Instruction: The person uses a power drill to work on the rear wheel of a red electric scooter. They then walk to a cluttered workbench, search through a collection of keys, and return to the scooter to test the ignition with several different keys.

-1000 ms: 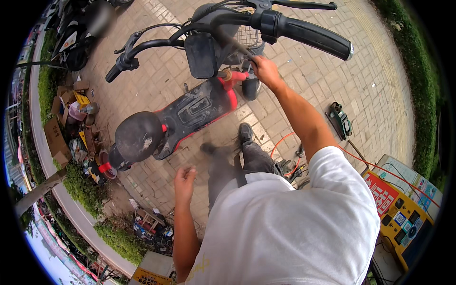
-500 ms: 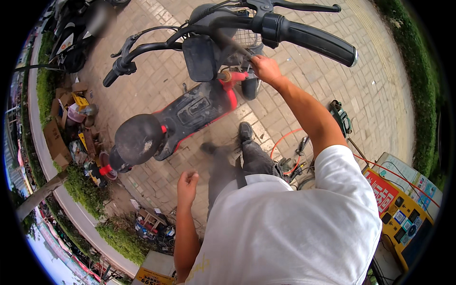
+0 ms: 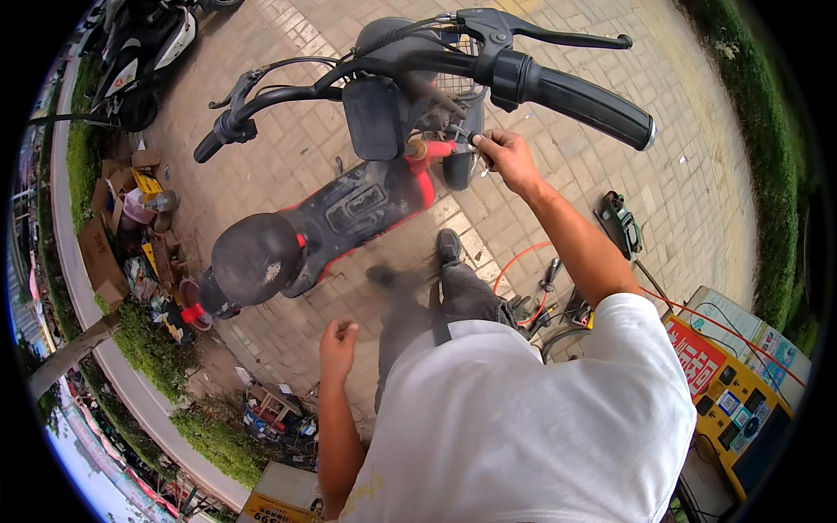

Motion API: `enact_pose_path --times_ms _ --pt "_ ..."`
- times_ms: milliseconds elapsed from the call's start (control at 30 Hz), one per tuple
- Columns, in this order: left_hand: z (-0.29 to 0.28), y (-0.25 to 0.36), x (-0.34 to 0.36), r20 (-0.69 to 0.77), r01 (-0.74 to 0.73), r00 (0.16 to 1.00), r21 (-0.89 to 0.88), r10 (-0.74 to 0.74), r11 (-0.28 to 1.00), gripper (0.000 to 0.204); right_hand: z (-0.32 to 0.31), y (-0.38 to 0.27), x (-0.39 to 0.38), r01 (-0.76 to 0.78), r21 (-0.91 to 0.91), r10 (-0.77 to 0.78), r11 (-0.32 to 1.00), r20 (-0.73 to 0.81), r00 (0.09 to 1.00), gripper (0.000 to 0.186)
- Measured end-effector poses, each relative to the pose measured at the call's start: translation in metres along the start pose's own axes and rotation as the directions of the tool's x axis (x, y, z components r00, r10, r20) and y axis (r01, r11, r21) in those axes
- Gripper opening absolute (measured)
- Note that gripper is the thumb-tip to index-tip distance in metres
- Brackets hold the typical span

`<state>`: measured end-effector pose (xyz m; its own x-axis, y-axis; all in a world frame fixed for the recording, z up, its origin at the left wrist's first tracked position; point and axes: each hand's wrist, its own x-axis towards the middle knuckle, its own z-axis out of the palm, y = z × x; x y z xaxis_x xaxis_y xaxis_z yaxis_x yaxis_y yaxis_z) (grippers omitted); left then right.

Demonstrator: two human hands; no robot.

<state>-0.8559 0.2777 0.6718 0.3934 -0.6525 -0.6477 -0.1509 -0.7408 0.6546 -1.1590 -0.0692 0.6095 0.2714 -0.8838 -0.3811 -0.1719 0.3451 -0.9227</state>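
Note:
A small red and black electric scooter stands in front of me, its dusty black footboard (image 3: 353, 205) and worn round seat (image 3: 255, 257) to the left. Its black handlebar (image 3: 440, 63) spans the top, with a rubber grip (image 3: 593, 103) on the right and a dark rectangular display (image 3: 373, 119) in the middle. My right hand (image 3: 510, 159) is closed in a pinch on a small black-ended piece (image 3: 475, 139) beside the red steering column (image 3: 429, 150); whether it is a key I cannot tell. My left hand (image 3: 337, 349) hangs by my side, fingers curled, nothing visible in it.
Right of my feet lie a green power tool (image 3: 621, 222), an orange hose (image 3: 514, 261) and other tools. A yellow machine (image 3: 741, 418) stands at the lower right. Cardboard boxes (image 3: 100, 253) and clutter line the left hedge, with a parked scooter (image 3: 144, 65) farther off.
My right hand has moved down and slightly right, from a grey tube below the handlebar to the small piece beside the column. My left hand has barely shifted.

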Motion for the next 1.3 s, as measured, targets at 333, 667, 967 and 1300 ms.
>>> enact_pose_path --times_ms 333,667,967,1300 --pt "0.001 0.080 -0.040 0.016 -0.174 0.981 -0.386 0.196 0.906 0.028 0.146 -0.077 -0.157 -0.484 0.487 0.169 0.727 0.556 0.814 0.017" --pt "-0.090 -0.005 -0.110 -0.383 -0.487 0.872 -0.628 0.304 0.607 0.018 0.316 -0.089 -0.282 0.031 0.118 -0.106 0.993 0.708 0.698 0.021" --pt "-0.201 -0.152 -0.219 -0.614 -0.557 0.789 -0.697 0.028 0.452 0.014 0.493 -0.064 -0.410 0.098 -0.013 -0.032 0.995 0.893 0.449 0.022" --pt "-0.195 -0.360 -0.374 -0.717 -0.807 0.256 -0.528 -0.649 0.265 0.017 0.654 0.035 -0.556 -0.124 -0.491 0.487 0.862 0.871 -0.062 0.034"
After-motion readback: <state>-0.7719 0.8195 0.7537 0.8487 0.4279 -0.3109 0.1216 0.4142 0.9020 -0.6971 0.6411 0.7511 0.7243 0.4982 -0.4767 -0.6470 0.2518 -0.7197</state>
